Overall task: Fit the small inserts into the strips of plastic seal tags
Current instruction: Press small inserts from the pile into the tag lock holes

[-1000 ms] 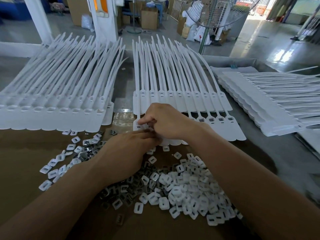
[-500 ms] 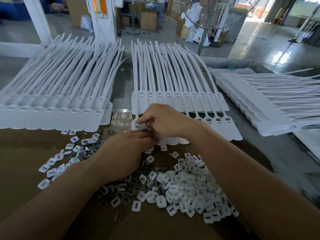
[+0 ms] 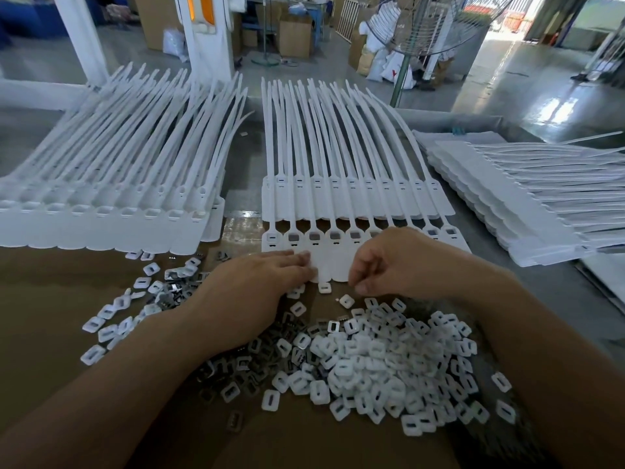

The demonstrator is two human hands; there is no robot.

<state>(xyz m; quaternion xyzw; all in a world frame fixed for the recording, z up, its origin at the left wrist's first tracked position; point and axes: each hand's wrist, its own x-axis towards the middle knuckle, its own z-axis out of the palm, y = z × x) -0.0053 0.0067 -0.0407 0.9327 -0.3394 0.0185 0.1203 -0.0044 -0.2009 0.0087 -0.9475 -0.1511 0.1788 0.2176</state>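
While the left hand [image 3: 257, 292] lies with its fingers straight and flat on the near edge of the strip of seal tags [image 3: 324, 262], the right hand [image 3: 395, 262] is curled just right of it. Its thumb and forefinger are brought together at the strip's near edge. Whether they pinch an insert cannot be told.

That strip lies flat at the far edge of a brown cardboard sheet [image 3: 50, 299], its tails pointing away. It partly overlaps the middle stack of strips [image 3: 355, 198] behind it. Each tag head has a square socket. The leftmost socket [image 3: 272, 237] holds a white piece with a slot. The next four to the right show grey fillings [image 3: 314, 235]. The sockets beyond are partly hidden by the right hand. The two at the right end show dark.

One white insert [image 3: 324, 288] lies on the cardboard, just near the strip, between the two hands. Nearer, a heap of white slotted inserts [image 3: 389, 360] spreads to the right. Dark metal inserts [image 3: 236, 363] lie mixed in at its left, under the left wrist. A looser scatter of white inserts [image 3: 111, 319] lies to the left.

More strips are stacked on the left [image 3: 101, 204], their sockets open, and on the right [image 3: 507, 204] on the grey table [image 3: 558, 292]. Far off stand cardboard boxes [image 3: 294, 35], contents unseen, and a fan [image 3: 433, 25].
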